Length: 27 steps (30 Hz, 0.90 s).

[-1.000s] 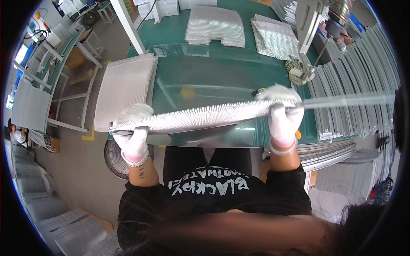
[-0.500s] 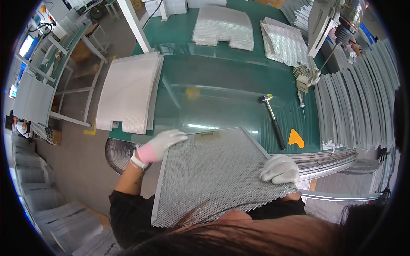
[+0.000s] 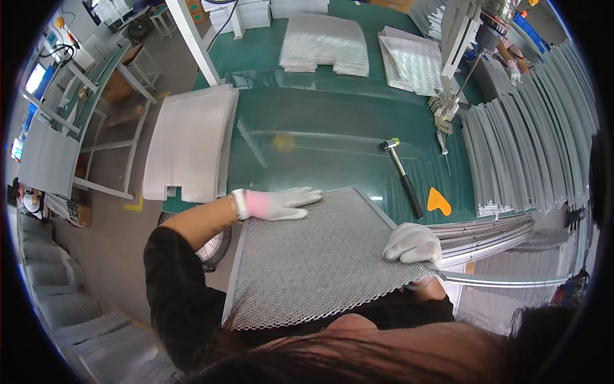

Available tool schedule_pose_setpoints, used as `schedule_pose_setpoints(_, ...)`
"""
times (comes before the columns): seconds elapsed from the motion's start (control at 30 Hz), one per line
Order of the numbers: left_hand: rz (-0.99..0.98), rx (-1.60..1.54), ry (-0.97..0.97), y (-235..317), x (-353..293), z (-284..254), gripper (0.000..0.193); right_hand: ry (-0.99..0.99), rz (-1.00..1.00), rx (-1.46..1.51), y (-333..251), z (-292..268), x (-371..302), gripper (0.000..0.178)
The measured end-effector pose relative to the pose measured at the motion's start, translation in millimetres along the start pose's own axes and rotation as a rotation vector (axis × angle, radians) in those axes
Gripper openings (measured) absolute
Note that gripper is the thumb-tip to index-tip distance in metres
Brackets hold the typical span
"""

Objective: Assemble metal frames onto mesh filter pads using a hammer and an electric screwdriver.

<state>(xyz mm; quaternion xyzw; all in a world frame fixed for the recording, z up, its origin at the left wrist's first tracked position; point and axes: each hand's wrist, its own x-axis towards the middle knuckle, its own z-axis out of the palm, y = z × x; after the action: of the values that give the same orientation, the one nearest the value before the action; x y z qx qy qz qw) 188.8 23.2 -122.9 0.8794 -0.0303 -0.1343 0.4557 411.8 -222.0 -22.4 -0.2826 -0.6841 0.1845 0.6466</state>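
A grey metal mesh panel (image 3: 313, 269) lies in front of me at the table's near edge. Metal edging runs along its left, far and right sides, while the near side shows bare, jagged mesh. My left hand (image 3: 284, 203), in a white glove with a pink cuff, rests flat on the panel's far edge, fingers stretched out. My right hand (image 3: 412, 243), also gloved, is closed over the panel's right edge, its fingers curled. From beside it a long metal frame strip (image 3: 511, 280) reaches out to the right. The right fingertips are partly hidden.
On the green table (image 3: 307, 163) lie a hammer (image 3: 405, 184), an orange scraper (image 3: 438, 201) and a thin-shafted hand tool (image 3: 442, 144). Mesh sheets are stacked at the left (image 3: 188, 141) and the back (image 3: 326, 41). A machine arm (image 3: 457, 45) stands right, near stacked grey panels (image 3: 531, 134).
My left hand has moved rightward from the panel's far-left corner onto the middle of its far edge, the forearm now lying across the left corner. My right hand keeps its hold.
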Motion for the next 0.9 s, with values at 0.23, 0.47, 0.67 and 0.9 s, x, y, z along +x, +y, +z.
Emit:
schedule_pose_setpoints(0.23,0.026,-0.121,0.031,0,67,-9,0.061,0.118,0.057,0.008,2,5,-5,0.031)
schedule_pose_setpoints(0.47,0.323,-0.560,0.302,75,-55,-63,0.048,-0.008,0.076,-0.123,26,-18,37,0.020)
schedule_pose_setpoints(0.67,0.304,-0.130,1.723,121,-83,-18,0.024,0.316,0.411,-0.127,67,-16,98,0.009)
schedule_pose_setpoints(0.9,0.448,-0.109,1.729,105,-74,-24,0.020,0.420,0.265,-0.001,75,-10,83,0.011)
